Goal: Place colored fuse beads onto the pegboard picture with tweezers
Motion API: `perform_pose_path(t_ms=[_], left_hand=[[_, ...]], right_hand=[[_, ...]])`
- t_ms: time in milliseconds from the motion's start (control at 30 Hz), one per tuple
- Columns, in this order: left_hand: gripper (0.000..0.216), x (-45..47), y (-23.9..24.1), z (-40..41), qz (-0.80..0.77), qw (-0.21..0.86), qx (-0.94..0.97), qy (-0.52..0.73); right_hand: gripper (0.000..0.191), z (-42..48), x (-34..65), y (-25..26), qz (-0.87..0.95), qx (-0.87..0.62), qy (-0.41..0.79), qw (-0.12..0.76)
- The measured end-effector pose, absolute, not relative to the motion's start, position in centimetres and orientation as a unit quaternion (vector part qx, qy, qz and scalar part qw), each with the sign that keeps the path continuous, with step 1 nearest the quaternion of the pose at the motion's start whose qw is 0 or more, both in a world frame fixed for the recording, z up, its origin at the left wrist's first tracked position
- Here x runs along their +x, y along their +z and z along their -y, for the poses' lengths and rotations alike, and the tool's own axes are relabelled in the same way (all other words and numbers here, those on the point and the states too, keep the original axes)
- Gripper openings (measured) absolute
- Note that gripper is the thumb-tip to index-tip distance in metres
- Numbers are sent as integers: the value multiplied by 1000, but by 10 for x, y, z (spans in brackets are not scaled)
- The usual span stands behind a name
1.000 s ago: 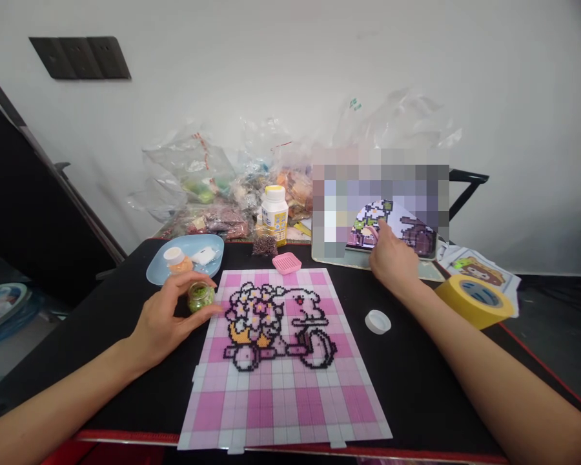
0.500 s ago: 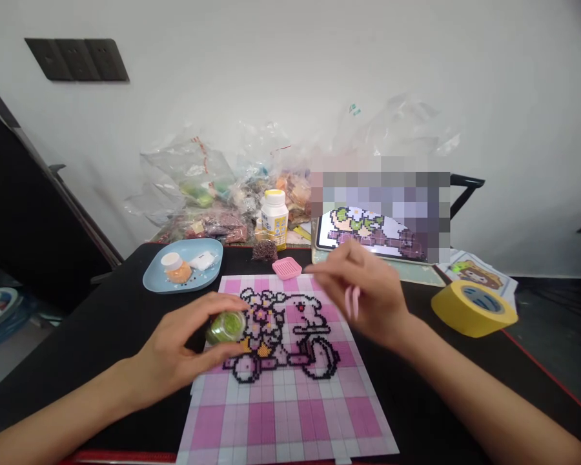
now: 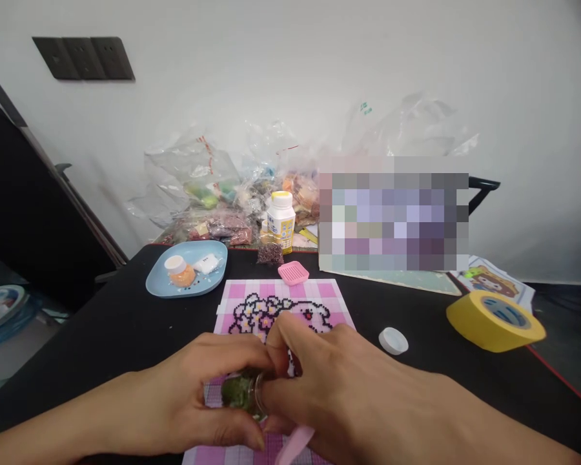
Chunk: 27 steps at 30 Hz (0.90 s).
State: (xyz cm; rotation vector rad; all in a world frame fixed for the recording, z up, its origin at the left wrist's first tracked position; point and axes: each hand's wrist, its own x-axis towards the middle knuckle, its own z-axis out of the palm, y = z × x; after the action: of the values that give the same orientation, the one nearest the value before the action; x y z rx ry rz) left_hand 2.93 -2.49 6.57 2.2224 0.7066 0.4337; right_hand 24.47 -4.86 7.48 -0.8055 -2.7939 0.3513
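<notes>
My left hand (image 3: pixel 188 387) holds a small clear jar (image 3: pixel 259 395) tipped on its side, with green beads (image 3: pixel 237 390) inside. The fingers of my right hand (image 3: pixel 339 381) are bent at the jar's mouth, and their tips are hidden. A pink pair of tweezers (image 3: pixel 296 444) sticks out from under my right palm. Below both hands lies a pink and white checked pegboard (image 3: pixel 341 296). On it a black-outlined bead picture (image 3: pixel 252 310) of flowers and a white animal shows in part; my hands cover the rest.
A white cap (image 3: pixel 394 340) and yellow tape roll (image 3: pixel 494 321) lie to the right. Beyond the board sit a pink ridged tray (image 3: pixel 293 273), a white bottle (image 3: pixel 281 223) and bead bags (image 3: pixel 223 226). A blue plate (image 3: pixel 155 284) holds an orange-filled jar (image 3: pixel 180 271).
The jar has come down toward me in my left hand. My right hand has moved from the board's far right side down to the jar's mouth. The white cap now shows on the table.
</notes>
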Motion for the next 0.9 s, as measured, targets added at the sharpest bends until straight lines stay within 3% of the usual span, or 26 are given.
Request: perform_pose_path(t_ms=[133,367,667,900], left_hand=[[29,29,63,20,-276,442,840,152],[34,19,55,14,-283,468,822,158],[28,20,43,7,-293,459,819,181],[31,16,38,9,-288,470,806,215]], right_hand=[[8,47,246,81,941,-262,149,155],[7,39,239,74,907,-280,190,248],[4,31,226,49,766,-292,397,412],[3,28,224,43,752,-288,408,429]])
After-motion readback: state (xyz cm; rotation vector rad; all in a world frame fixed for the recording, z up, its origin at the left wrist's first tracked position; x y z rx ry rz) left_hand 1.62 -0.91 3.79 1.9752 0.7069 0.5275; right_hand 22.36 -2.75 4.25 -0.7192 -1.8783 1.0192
